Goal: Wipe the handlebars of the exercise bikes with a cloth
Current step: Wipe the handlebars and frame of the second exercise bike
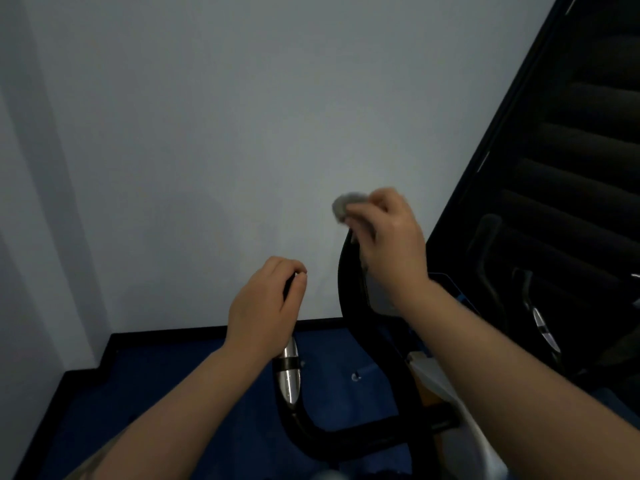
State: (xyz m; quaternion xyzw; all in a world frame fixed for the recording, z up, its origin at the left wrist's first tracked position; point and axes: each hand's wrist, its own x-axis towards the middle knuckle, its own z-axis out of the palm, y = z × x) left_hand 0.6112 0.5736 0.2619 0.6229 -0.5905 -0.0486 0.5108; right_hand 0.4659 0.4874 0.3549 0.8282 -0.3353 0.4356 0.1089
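I'm mid-wipe: right hand (389,237) pinches the cloth (346,206) at the right handlebar (349,289) tip, left hand (265,306) curls round the left grip (289,372), so next I'd drag the cloth down that bar.

A crumpled grey cloth (346,205) sits bunched on the top end of the right grip of the black, curved handlebars (349,341); the left grip carries a shiny chrome sensor plate; both grips rise upright.
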